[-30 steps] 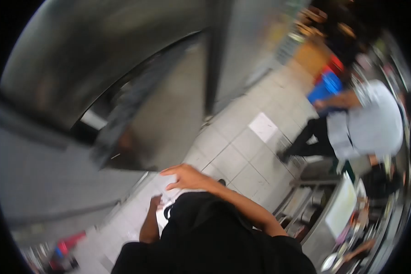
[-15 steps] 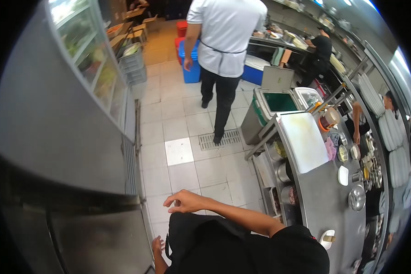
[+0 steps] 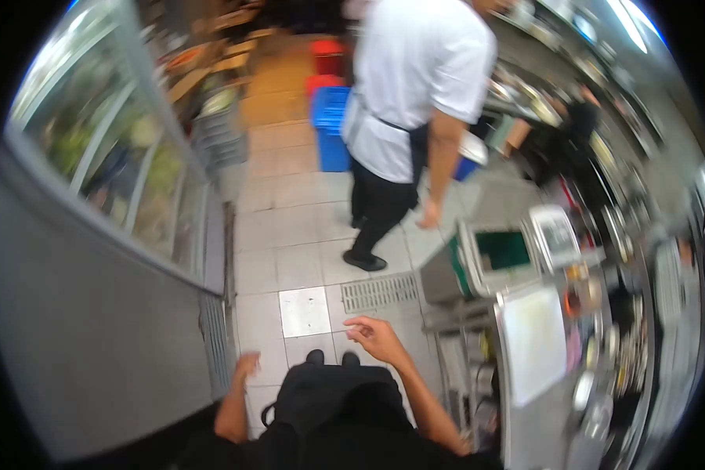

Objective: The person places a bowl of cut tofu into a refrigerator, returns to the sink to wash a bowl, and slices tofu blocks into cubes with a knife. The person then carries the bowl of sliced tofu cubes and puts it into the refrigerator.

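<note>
My right hand (image 3: 374, 338) hangs over the tiled floor just below the floor drain (image 3: 379, 291), its fingers loosely curled and apart, with nothing in them. Lower at the left, my left hand (image 3: 247, 366) is near the grey cabinet side (image 3: 133, 345); it looks blurred, with fingers apart and no object visible in it. Below and between the hands are a black apron (image 3: 337, 395) and two dark shoes. Neither hand touches any surface.
A person in a white shirt (image 3: 403, 86) stands ahead, beside a blue bin (image 3: 331, 129). At the left is a glass-door fridge (image 3: 110, 149). On the right are an open waste bin (image 3: 503, 252) and a steel counter with a white cutting board (image 3: 534, 342). Another person (image 3: 576, 129) is farther back.
The view has swung level and moved forward along the aisle. The person in white has turned toward the right. My right hand has shifted right, and my left hand shows more fully.
</note>
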The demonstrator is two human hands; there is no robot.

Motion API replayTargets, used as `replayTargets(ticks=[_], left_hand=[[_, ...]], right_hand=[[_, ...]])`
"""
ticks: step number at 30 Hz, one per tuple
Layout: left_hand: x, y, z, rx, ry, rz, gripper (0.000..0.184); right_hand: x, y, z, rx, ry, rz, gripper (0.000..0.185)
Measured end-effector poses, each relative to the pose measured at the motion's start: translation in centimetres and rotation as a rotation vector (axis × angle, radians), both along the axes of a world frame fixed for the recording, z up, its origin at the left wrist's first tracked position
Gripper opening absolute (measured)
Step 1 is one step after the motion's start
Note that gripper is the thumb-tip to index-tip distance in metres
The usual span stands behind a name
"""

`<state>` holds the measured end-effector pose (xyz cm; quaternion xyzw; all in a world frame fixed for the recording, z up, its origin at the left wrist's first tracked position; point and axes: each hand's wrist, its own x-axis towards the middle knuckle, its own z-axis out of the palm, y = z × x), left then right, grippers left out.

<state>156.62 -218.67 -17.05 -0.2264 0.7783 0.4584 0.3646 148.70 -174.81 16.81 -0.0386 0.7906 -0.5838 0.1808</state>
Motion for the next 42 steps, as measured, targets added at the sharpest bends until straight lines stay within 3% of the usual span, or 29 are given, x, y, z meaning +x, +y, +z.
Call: replayTargets(ticks=[1, 2, 4, 5, 6, 9, 11, 13, 14, 15, 16, 17, 18, 19, 20, 21, 22, 23, 24, 26, 29, 32, 35, 38, 42], left_hand=[[-4.5, 0.9, -0.1, -0.145, 0.263, -0.062, 0.05], [-9.1, 2.6, 6.0, -0.21, 0.288, -0.146, 0.049], [-15.4, 4.2, 9.3, -0.358, 0.56, 0.039, 0.042], [-17.4, 5.2, 13.9, -0.319, 0.649, 0.091, 0.044], [-19.1, 4.9, 14.9, -0.137, 0.631, 0.187, 0.05], [-24.0, 1.5, 14.5, -0.221, 0.682, 0.386, 0.047], [-26.3, -4.7, 10.6, -0.243, 0.599, 1.063, 0.062], [-27.1, -11.1, 11.8, -0.208, 0.564, 1.416, 0.064], [-27.3, -15.3, 9.3, -0.644, 0.662, 1.283, 0.064], [-27.3, -18.0, 9.0, -0.639, 0.841, 1.331, 0.065], [-28.1, -20.0, 11.6, -1.014, 0.737, 1.185, 0.067], [-29.3, -21.9, 12.8, -0.801, 0.751, 1.362, 0.072], [-29.8, -27.9, 7.1, -1.105, 0.505, 1.389, 0.071], [-29.8, -27.3, 13.5, -0.545, 0.34, 1.383, 0.062], [-30.1, -28.3, 14.4, -0.427, 0.424, 1.665, 0.062], [-30.1, -27.3, 14.1, -0.287, 0.655, 1.68, 0.057], [-28.4, -31.6, 9.4, -0.823, 0.58, 1.455, 0.056], [-29.5, -28.9, 10.9, -1.184, 0.465, 1.517, 0.076], [-30.2, -28.7, 10.9, -1.218, 0.443, 1.552, 0.091], [-29.9, -30.3, 10.1, -1.231, 0.336, 1.553, 0.084], [-29.9, -30.9, 9.9, -1.318, 0.142, 1.531, 0.081], [-34.8, -28.3, 10.0, -1.336, 0.168, 1.485, 0.081], [-40.1, -26.0, 10.4, -1.33, 0.221, 1.408, 0.08], [-45.2, -22.7, 11.5, -1.321, 0.269, 1.357, 0.08], [-52.1, -17.8, 13.0, -1.296, 0.326, 1.309, 0.08]], right_hand=[[-1.8, 0.2, -1.0, 0.001, -0.011, 0.109, 0.022], [-3.0, 0.2, -2.3, -0.067, -0.007, 0.076, 0.022], [-5.0, -0.2, -3.3, -0.142, -0.064, 0.11, 0.022], [-6.5, -1.1, -2.9, -0.071, 0.009, 0.159, 0.022], [-7.9, -2.1, -2.0, 0.004, 0.096, 0.196, 0.022], [-12.1, -4.7, -0.2, -0.089, 0.009, 0.249, 0.023], [-15.7, -6.5, -0.7, -0.142, -0.057, 0.239, 0.025], [-20.3, -8.9, -1.6, -0.134, -0.061, 0.241, 0.024], [-22.7, -10.0, -2.0, -0.12, -0.063, 0.247, 0.024], [-24.7, -11.0, -2.6, -0.114, -0.055, 0.215, 0.024], [-27.2, -13.2, -3.5, -0.19, -0.098, 0.189, 0.021], [-29.6, -15.2, -4.7, -0.271, -0.139, 0.147, 0.018], [-31.2, -16.7, -6.2, -0.272, -0.144, 0.062, 0.018], [-33.4, -18.4, -7.8, -0.284, -0.147, 0.085, 0.019], [-36.1, -19.5, -9.1, -0.3, -0.119, 0.11, 0.02], [-38.4, -20.3, -10.0, -0.317, -0.077, 0.015, 0.02], [-39.9, -21.2, -10.9, -0.319, -0.099, -0.021, 0.019], [-41.1, -21.4, -12.0, -0.322, -0.121, -0.044, 0.018], [-42.3, -21.5, -13.2, -0.327, -0.105, -0.126, 0.018], [-44.2, -20.8, -15.5, -0.263, -0.206, -0.175, 0.017], [-43.8, -16.7, -22.2, -0.288, -0.132, -0.218, 0.017], [-45.2, -13.0, -20.8, -0.111, -0.315, -0.378, 0.013], [-45.6, -8.8, -23.3, -0.167, -0.25, -0.517, 0.013], [-46.9, -5.3, -25.5, -0.187, -0.406, -0.655, 0.013], [-49.5, -0.7, -26.0, -0.134, -0.474, -0.616, 0.014]])
